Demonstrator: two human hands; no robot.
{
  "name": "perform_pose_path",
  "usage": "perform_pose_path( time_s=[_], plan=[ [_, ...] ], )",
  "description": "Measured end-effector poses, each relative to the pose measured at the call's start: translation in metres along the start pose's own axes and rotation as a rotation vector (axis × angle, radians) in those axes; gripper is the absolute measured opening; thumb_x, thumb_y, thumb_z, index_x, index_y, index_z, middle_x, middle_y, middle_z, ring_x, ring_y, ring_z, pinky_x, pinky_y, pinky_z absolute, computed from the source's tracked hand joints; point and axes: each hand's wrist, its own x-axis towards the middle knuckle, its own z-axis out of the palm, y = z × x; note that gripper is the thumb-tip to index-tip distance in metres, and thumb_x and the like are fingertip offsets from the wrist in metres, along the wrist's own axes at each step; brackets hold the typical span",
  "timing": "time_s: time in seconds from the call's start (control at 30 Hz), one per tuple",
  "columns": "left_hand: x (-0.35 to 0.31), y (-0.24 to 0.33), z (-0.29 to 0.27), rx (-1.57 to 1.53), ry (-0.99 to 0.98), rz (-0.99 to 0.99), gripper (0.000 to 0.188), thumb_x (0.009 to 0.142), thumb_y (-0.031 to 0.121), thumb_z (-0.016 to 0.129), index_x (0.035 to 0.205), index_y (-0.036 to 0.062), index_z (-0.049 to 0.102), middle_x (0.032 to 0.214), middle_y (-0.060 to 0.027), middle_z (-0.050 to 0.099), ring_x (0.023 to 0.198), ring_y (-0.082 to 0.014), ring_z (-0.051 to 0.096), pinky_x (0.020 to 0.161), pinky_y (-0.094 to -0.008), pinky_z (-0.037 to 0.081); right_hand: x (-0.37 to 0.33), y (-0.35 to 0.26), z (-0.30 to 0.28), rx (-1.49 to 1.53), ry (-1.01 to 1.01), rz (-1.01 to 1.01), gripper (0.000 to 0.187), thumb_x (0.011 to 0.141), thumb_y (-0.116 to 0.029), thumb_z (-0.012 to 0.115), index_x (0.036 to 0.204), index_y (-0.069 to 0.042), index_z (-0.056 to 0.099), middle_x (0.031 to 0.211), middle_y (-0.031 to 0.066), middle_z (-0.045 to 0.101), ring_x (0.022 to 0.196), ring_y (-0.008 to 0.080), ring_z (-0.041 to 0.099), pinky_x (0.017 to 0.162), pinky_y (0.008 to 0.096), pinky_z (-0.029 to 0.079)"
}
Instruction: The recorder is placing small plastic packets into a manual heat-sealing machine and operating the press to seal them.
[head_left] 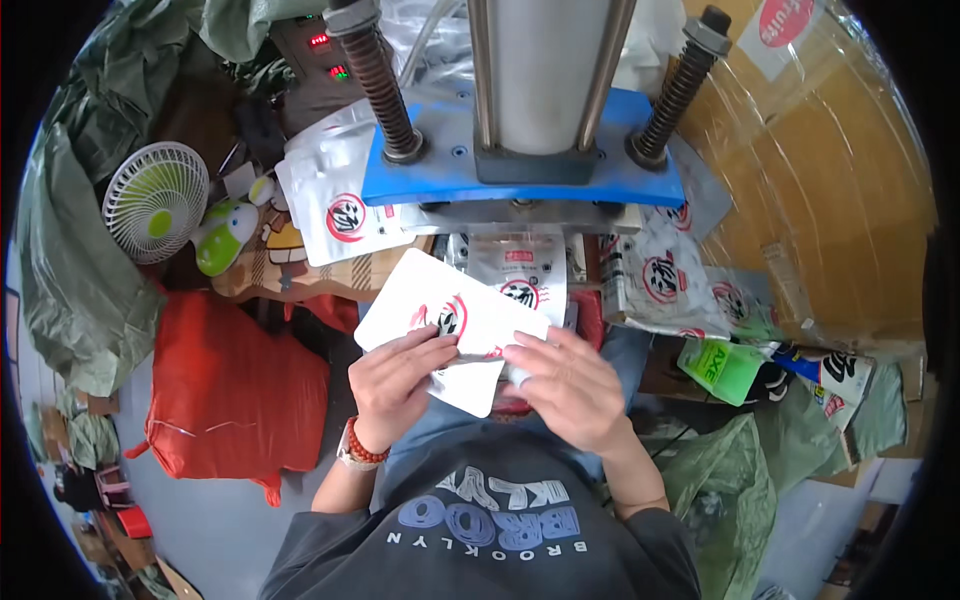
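Observation:
Above my lap I hold a white plastic pouch (395, 290) with a red and black round print, tilted, its lower part overlapping or folded. My left hand (400, 380) grips it from the near left side, fingers lying across its face and the thumb hidden. At the right edge, my right hand (570, 385) pinches it; those fingers are slightly blurred. Just beyond stands a press (530, 180) with a blue plate, a grey cylinder and two spring-loaded rods. Another printed pouch (519, 265) lies under it, partly covered by the held one.
More pouches (345, 215) lie left of the press, and a pile of pouches (660, 275) sits to its right. A small white fan (155, 205) stands at the left beside a green toy (225, 235). A red bag (240, 390), a large carton (810, 190) and green sacking (715, 490) surround me.

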Motion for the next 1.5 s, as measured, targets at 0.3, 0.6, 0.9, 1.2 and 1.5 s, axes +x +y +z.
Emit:
perform_pose_path(
  time_s=[0.3,0.6,0.9,1.2,1.5],
  plan=[
    [0.021,0.01,0.036,-0.543,-0.255,-0.133,0.021,0.079,-0.001,0.066,0.099,0.0016,0.072,0.097,-0.0119,0.073,0.085,-0.0258,0.072,0.069,-0.0293,0.056,-0.005,0.006,-0.006,0.089,0.069,0.373,0.022,0.07,-0.002,0.078,0.082,-0.005,0.06,0.094,0.0085,0.073,0.089,0.0248,0.071,0.1,0.0482,0.044],
    [-0.003,-0.011,0.073,-0.612,-0.275,-0.218,0.016,0.08,0.0,0.066,0.094,-0.0011,0.073,0.092,-0.0145,0.073,0.082,-0.0237,0.073,0.072,-0.03,0.056,-0.025,0.039,0.014,0.334,0.177,0.384,0.031,0.071,-0.002,0.082,0.088,-0.003,0.056,0.093,0.0134,0.074,0.096,0.0218,0.07,0.105,0.0431,0.04],
    [0.029,-0.027,0.103,-1.181,-0.066,-0.944,0.022,0.091,0.017,0.067,0.093,-0.0046,0.071,0.083,-0.0084,0.072,0.07,-0.0094,0.067,0.06,-0.0232,0.053,-0.013,0.081,-0.027,-0.097,0.344,0.479,0.048,0.087,-0.014,0.069,0.129,-0.001,0.05,0.134,0.0159,0.054,0.122,0.0295,0.053,0.105,0.0376,0.037],
    [0.059,-0.063,0.083,-0.707,-0.113,-0.861,0.035,0.089,0.022,0.07,0.112,-0.0043,0.065,0.101,-0.0084,0.07,0.089,-0.0127,0.063,0.079,-0.026,0.05,-0.065,0.169,-0.014,-0.662,-0.097,0.71,0.027,0.089,-0.009,0.061,0.115,-0.003,0.061,0.114,0.0183,0.062,0.107,0.0393,0.056,0.093,0.0441,0.044],
    [-0.014,-0.129,0.031,0.323,-0.045,-0.241,0.04,0.08,0.008,0.068,0.119,0.0091,0.064,0.11,-0.0094,0.068,0.102,-0.0257,0.066,0.084,-0.0355,0.053,-0.057,0.077,-0.023,0.197,0.617,0.584,0.023,0.083,0.0,0.068,0.104,0.005,0.062,0.111,0.0114,0.061,0.103,0.0213,0.059,0.091,0.0302,0.046]
  ],
)
